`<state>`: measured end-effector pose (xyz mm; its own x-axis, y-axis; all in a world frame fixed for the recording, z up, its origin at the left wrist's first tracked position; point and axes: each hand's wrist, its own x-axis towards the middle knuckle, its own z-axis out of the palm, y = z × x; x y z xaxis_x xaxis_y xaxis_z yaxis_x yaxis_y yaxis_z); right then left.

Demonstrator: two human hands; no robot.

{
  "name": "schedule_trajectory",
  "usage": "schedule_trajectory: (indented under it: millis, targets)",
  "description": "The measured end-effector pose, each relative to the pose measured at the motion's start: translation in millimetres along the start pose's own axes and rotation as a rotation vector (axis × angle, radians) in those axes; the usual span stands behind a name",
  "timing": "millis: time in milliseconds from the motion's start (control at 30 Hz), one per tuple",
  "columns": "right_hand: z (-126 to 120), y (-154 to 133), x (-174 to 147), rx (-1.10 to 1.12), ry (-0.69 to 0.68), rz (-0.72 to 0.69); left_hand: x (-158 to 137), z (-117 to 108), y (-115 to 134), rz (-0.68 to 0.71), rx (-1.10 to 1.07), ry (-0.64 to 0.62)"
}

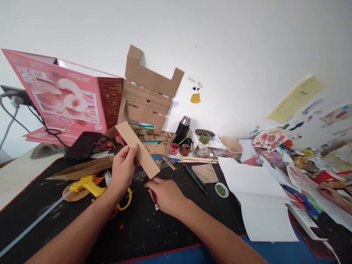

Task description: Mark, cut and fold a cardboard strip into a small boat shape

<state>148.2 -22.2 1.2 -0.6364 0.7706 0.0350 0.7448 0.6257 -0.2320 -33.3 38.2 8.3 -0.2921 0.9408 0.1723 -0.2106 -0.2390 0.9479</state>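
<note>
My left hand (123, 168) pinches a flat strip of tan cardboard (139, 150) between thumb and fingers, tilted above the mat. Close to the strip's lower end is my right hand (167, 196), closed around a slim red pen-like tool (154, 199) with a pale end; its exact kind is unclear. Below my left forearm lie a yellow glue gun (89, 185) with a long glue stick and scissors (125, 200) with yellow and red handles. A clear ruler (141, 174) lies partly hidden behind the strip. Right of my hands are a dark cutter-like tool (195, 179) and corrugated cardboard (205, 173).
Along the wall stand a pink box (68, 99), cut cardboard (148, 95), a black thermos (183, 130) and paint jars (185, 149). A green paint lid (221, 190) and white paper (264, 198) lie rightward. Another person's hand (330, 192) is at the far right.
</note>
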Motion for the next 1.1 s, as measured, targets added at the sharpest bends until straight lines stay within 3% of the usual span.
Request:
schedule_trajectory:
  millis: [133, 267, 500, 700, 800, 933, 1100]
  targets:
    - [-4, -3, 0, -0.01, -0.014, -0.012, -2, 1, 1, -0.014, 0.023, -0.007]
    - [3, 6, -9, 0.165, 0.105, 0.031, -3, 3, 0, -0.017, 0.008, -0.022]
    - [13, 42, -31, 0.55, 0.363, 0.32, -5, 4, -2, -0.009, 0.002, -0.035]
    - [-5, 79, -55, 0.498, 0.501, 0.505, -9, 4, -3, -0.029, -0.007, -0.072]
    - [-9, 88, -71, 0.508, 0.543, 0.572, -8, 6, 3, -0.019, -0.028, -0.024]
    - [-4, 85, -79, 0.527, 0.506, 0.559, -3, 7, 12, 0.011, -0.088, 0.094]
    - [10, 65, -57, 0.446, 0.487, 0.422, 5, 1, 21, 0.063, -0.104, 0.193]
